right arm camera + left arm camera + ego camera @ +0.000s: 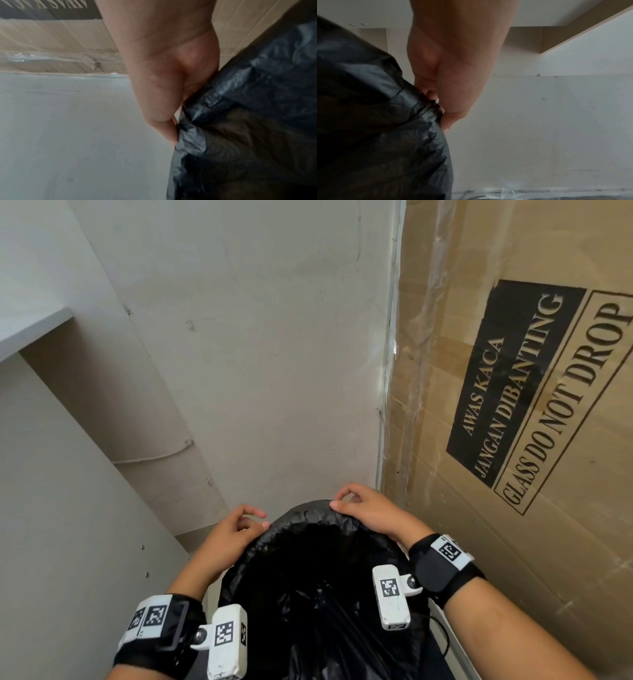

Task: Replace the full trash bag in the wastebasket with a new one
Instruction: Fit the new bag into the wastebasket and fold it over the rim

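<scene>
A black trash bag [301,517] lines the wastebasket below me, its edge folded over the round rim, so the basket itself is hidden. More crumpled black plastic [318,618] lies deep inside. My left hand [255,520] pinches the bag's edge at the far left of the rim, thumb on the plastic and fingers curled behind it. My right hand [339,498] pinches the edge at the far right of the rim in the same way. The left wrist view shows the left hand [441,108] curled against the bag's fold [385,121]. In the right wrist view the right hand [175,121] sits against the bag [240,121].
A big cardboard box [513,405] marked "GLASS DO NOT DROP" stands close on the right. A pale wall [257,337] rises just behind the basket. A white cabinet panel [51,474] with a shelf [30,326] closes the left side. The basket sits tight in this corner.
</scene>
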